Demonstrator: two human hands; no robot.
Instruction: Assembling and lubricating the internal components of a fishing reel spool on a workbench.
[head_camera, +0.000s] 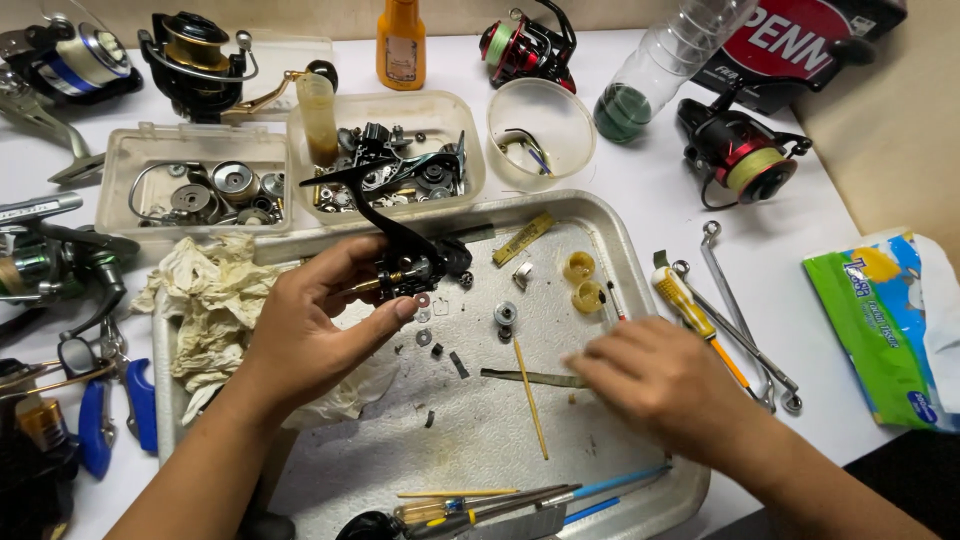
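My left hand (300, 325) grips a black fishing-reel body (405, 255) over the metal tray (640, 290), fingers closed around it. My right hand (660, 375) lies blurred on the tray with fingers spread, holding nothing I can see. The tray carries washers, a bearing (506, 313), wooden sticks and a greasy rag (215, 300). Behind it, two plastic boxes (125, 160) hold gears and reel parts, and a round tub (540, 125) holds wire bits.

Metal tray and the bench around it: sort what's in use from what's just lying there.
In use:
- black reel body, in the left hand
- metal tray, right hand moving over it, blurred
- washers and small parts on the tray

Lying about:
- red reel
- wrenches
- orange bottle
- tissue pack
- blue pliers
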